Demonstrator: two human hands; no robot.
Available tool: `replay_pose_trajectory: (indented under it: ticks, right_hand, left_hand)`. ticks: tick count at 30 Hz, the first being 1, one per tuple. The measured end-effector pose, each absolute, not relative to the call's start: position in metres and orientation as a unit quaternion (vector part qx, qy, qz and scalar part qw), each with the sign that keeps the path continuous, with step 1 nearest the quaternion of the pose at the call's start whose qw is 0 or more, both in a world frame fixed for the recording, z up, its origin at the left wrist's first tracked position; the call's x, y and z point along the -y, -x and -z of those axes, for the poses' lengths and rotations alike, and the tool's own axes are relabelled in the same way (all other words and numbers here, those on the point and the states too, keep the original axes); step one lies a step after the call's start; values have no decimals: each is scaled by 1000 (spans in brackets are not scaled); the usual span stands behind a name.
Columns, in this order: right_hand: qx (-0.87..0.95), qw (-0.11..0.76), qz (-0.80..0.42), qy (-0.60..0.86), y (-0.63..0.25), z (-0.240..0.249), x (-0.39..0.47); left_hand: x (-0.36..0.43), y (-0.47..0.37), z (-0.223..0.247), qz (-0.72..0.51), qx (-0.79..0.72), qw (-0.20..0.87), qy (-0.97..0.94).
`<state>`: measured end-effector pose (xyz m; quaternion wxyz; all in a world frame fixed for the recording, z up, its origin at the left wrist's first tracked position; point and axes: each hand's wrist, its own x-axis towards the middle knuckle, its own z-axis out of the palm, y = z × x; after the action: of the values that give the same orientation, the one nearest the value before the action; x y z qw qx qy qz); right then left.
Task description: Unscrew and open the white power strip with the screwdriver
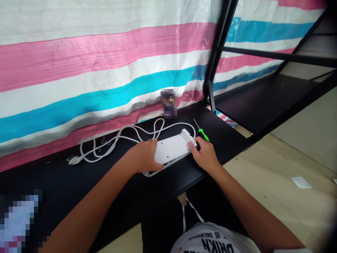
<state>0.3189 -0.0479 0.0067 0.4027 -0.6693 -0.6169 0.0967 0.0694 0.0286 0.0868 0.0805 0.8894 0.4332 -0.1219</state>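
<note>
Fingers of both hands, left [146, 154] and right [205, 154], partly curled, gripping white power strip [172, 151]; best kept level, panel edges aligned before pressing.

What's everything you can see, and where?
Box: 1, white, between hands
Raised piece: 1, white, on box
Cord with plug: 1, white, on table
Screwdriver: 1, green handle, right of box
Table: 1, black, under box
Shelf: 1, black, right
Frame: 1, black, right
Sheet: 1, pink-blue-white, behind table
Floor: 1, tan, right
Paper: 1, white, floor
Blurred things: 2, unclear, back and lower left
Shirt: 1, whitish, bottom
Left hand, right hand: 2, bare, on box
</note>
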Motion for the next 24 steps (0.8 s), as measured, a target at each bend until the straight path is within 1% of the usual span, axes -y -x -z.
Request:
replay_pose_trajectory:
  ticks: [6, 9, 14, 20, 22, 24]
  right_hand:
    - [583, 402, -135, 693, -321, -6, 47]
    - [564, 416, -157, 696, -323, -4, 45]
    - [535, 449, -235, 677, -332, -2, 37]
    - [536, 457, -307, 641, -344, -4, 29]
    - [541, 467, -294, 635, -351, -9, 29]
    - [556, 461, -208, 659, -362, -14, 30]
  left_hand:
    - [-29, -68, -87, 120, -433, 82, -890]
    - [-28, -68, -87, 120, -433, 83, -889]
    - [-30, -68, -86, 119, -435, 94, -888]
    - [-27, -68, -92, 116, -422, 83, -895]
    - [-27, -68, -94, 117, -420, 85, -896]
    - [-26, -68, -95, 120, -419, 86, -896]
